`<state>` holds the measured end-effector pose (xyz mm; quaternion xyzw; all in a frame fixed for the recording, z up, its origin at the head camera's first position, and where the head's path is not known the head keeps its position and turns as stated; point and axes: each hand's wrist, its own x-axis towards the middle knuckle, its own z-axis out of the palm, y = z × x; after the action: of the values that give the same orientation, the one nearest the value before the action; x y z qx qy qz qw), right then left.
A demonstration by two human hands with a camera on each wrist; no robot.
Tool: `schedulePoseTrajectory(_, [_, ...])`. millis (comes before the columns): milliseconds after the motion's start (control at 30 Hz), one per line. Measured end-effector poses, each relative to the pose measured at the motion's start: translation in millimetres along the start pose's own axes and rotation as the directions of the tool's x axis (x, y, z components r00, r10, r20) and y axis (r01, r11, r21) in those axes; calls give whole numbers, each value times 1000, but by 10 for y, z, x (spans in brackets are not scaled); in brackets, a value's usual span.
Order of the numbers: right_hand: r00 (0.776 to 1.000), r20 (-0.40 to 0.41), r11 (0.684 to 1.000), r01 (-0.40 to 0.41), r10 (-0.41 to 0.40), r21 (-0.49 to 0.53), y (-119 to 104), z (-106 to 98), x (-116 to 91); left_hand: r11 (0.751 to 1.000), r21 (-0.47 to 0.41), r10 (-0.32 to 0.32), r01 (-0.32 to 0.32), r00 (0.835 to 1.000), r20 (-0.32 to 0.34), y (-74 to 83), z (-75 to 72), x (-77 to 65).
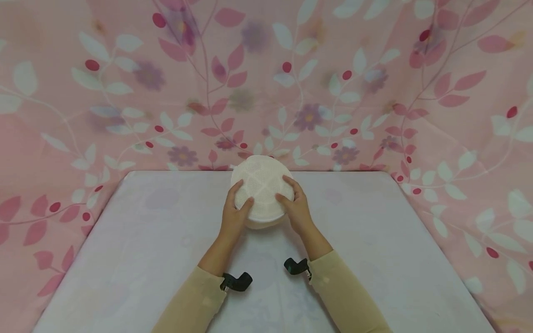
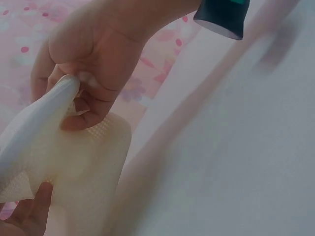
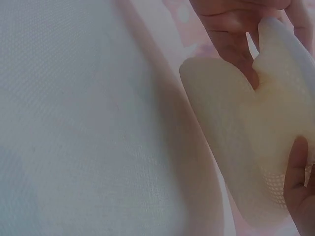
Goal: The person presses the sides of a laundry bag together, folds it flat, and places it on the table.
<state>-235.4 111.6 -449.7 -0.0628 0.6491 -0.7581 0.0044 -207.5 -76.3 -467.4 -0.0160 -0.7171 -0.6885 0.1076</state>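
Note:
A round, cream-white mesh laundry bag is held up over the far part of the table, its flat mesh face with crossing bands turned upward. My left hand grips its left side, thumb on the face. On the opposite side my right hand grips it too, thumb and fingers spread along the edge. Up close in the left wrist view, the mesh bag has a white piped rim and a soft side wall bulging beneath. In the right wrist view, the wall of the bag looks folded inward near my fingers.
The table has a pale cloth over it. Pink floral fabric hangs behind and along both sides, close to the table's edges. Black wrist-worn devices stick out from both beige sleeves.

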Motion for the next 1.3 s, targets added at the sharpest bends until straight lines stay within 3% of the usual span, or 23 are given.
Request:
schedulePoseTrajectory(233, [1000,3,998,-26,26,-49,-6,13,-1,999,32,-5,7,998,-61,59,-43,37])
schedulePoseTrajectory(567, [999,8,993,-34,35,-115,-12,-24,-9,999,32,-31,32,999,-28,81,-67,46])
schedulePoseTrajectory(833, [998,21,995,-49,51,-90,-33,-57,-14,999,29,-26,24,997,68,62,-85,50])
schedulePoseTrajectory(1133, [997,33,996,-73,74,-53,-45,-74,-18,999,16,-52,50,984,170,101,-143,51])
schedulePoseTrajectory(1300, [995,30,995,-92,93,-43,-11,-85,-16,999,-10,-29,32,976,218,72,-173,63])
